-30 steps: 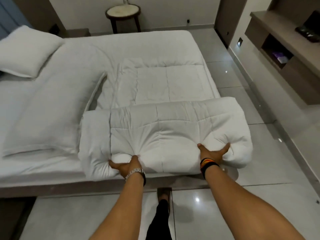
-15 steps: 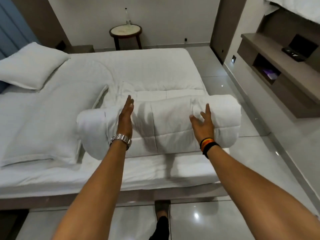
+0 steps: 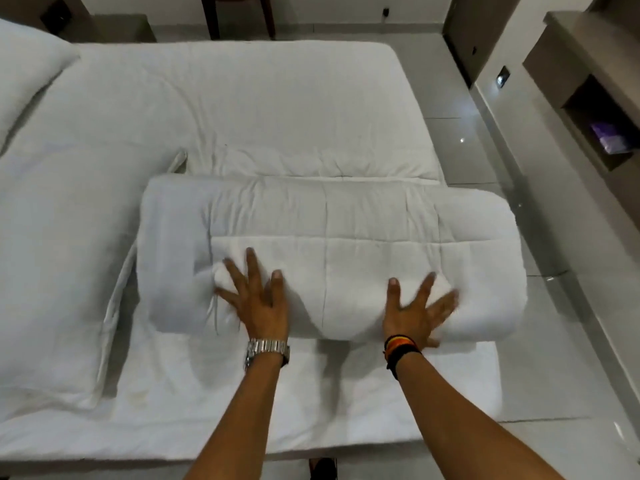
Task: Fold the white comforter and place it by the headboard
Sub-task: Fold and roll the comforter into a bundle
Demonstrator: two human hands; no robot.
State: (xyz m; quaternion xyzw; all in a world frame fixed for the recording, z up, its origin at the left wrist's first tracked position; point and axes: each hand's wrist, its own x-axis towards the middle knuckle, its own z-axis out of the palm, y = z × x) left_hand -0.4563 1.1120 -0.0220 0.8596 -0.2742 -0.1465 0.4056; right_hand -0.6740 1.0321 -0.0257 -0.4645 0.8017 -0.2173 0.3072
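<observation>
The white comforter (image 3: 346, 216) lies folded into a thick bundle across the near right part of the bed (image 3: 242, 98). Its right end hangs a little past the mattress side. My left hand (image 3: 256, 299), with a metal watch on the wrist, presses flat on the bundle's near left part, fingers spread. My right hand (image 3: 415, 310), with dark bands on the wrist, presses flat on its near right part, fingers spread too. Neither hand grips the fabric. The headboard is out of view, off to the left.
Two white pillows lie on the bed's left side: a large flat pillow (image 3: 59, 254) next to the bundle and a plump pillow (image 3: 24, 74) at the far left. A round side table (image 3: 239, 12) stands beyond the bed. Tiled floor (image 3: 485, 150) and a wall shelf unit (image 3: 595, 109) are on the right.
The near half of the comforter was lifted and flipped away over the far half, making a thicker bundle. My hands let go and now press flat on top of it.
</observation>
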